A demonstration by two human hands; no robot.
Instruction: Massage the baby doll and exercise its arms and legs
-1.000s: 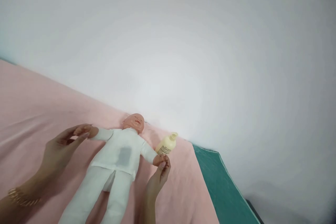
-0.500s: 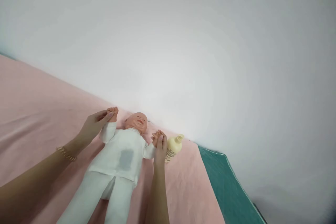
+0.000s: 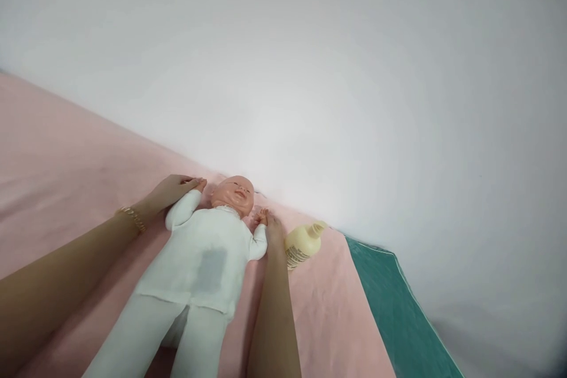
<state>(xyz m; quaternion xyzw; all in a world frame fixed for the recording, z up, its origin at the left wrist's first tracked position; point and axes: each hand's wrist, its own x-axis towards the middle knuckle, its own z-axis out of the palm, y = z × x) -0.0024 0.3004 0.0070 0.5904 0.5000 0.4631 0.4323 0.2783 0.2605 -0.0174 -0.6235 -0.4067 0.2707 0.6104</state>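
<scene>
White fabric covers the baby doll (image 3: 186, 254) that I am handling, a long-sleeved shirt with a grey patch (image 3: 211, 270) on the front, and trousers (image 3: 128, 331) below. It lies face up on the pink sheet (image 3: 336, 307), its head near the pale wall (image 3: 310, 100). The fingers of my left hand (image 3: 177, 189) are closed round the doll's hand on that side, beside its head; those of my right hand (image 3: 275, 230) hold the other, just below head level, though the grip itself is blurred and partly hidden. As I judge it, lifting the arms is done: both are bent at the elbow, little hands raised on either side of the head. Letting go is not yet done. The legs lie straight and slightly apart, untouched by me, their feet out of view, so I cannot tell how much else is left. Near my right wrist, the pale yellow pump bottle (image 3: 303, 244) is in neither hand. Past it, the green cover (image 3: 394, 307) shows beyond the sheet's edge. A gold-coloured bracelet (image 3: 132, 218) circles my left wrist.
</scene>
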